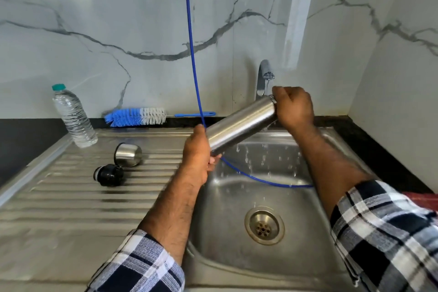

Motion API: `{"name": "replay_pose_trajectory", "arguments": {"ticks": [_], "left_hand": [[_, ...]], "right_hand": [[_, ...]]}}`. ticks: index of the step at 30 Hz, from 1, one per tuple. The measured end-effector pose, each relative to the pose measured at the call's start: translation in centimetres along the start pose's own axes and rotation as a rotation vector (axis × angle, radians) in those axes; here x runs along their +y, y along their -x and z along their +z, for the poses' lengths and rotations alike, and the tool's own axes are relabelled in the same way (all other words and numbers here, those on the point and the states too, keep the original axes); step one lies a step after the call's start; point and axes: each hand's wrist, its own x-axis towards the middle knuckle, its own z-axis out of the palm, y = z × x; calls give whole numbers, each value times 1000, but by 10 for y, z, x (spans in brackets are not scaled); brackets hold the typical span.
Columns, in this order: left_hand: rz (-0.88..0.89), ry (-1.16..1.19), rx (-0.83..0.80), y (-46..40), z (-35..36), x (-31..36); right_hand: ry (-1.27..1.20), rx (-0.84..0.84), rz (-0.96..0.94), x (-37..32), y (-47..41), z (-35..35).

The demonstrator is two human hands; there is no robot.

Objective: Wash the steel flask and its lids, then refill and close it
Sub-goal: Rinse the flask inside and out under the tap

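- While held over the sink basin (308, 256), steel flask (239, 123) tilted, mouth end raised toward the tap (264, 73), base end lower and nearer the drainboard.
- Left hand (198, 152) gripping the flask's base end, fingers curled under it, thumb side up.
- Right hand (295, 106) closed round the flask's mouth end, fingers wrapped over the rim, directly beneath the spout.
- Thin stream falling from the tap onto the right hand and the flask's mouth; droplets scattered over the back wall of the basin.
- Steel cup lid (128, 154) lying on its side on the ribbed drainboard (71, 197), toward its back half, open end turned left.
- Black stopper lid (108, 174) lying just in front of the steel cup lid, near it, whether touching cannot be told.
- Plastic water bottle (73, 117) with a teal cap standing upright at the drainboard's back left corner.
- Blue-and-white bottle brush (136, 116) lying along the back edge of the counter against the marbled wall, handle pointing right.
- Blue hose (189, 31) hanging from above, passing behind the left hand and curving across the back of the basin.
- Drain strainer (264, 224) set in the basin floor, toward its front.
- Checked sleeves (384, 227) rolled up on both forearms.
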Motion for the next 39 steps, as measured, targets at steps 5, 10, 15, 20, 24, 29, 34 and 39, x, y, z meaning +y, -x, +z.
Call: {"name": "replay_pose_trajectory", "arguments": {"ticks": [5, 10, 15, 20, 24, 29, 34, 39], "left_hand": [[-266, 38, -151, 10, -8, 6], [524, -372, 137, 3, -4, -1], [605, -403, 204, 9, 4, -3], [193, -181, 9, 23, 29, -14], [238, -299, -206, 31, 29, -20], [321, -425, -164, 27, 25, -19], [355, -385, -137, 19, 29, -27], [289, -239, -151, 12, 39, -20]], "right_hand": [[-105, -1, -356, 42, 14, 3], [114, -529, 454, 34, 0, 1], [-468, -487, 844, 35, 8, 8], [-969, -253, 778, 2, 28, 43], [-950, -228, 753, 0, 34, 44], [-397, -319, 492, 16, 41, 12], [68, -289, 173, 13, 61, -11], [242, -326, 102, 19, 66, -27]]}}
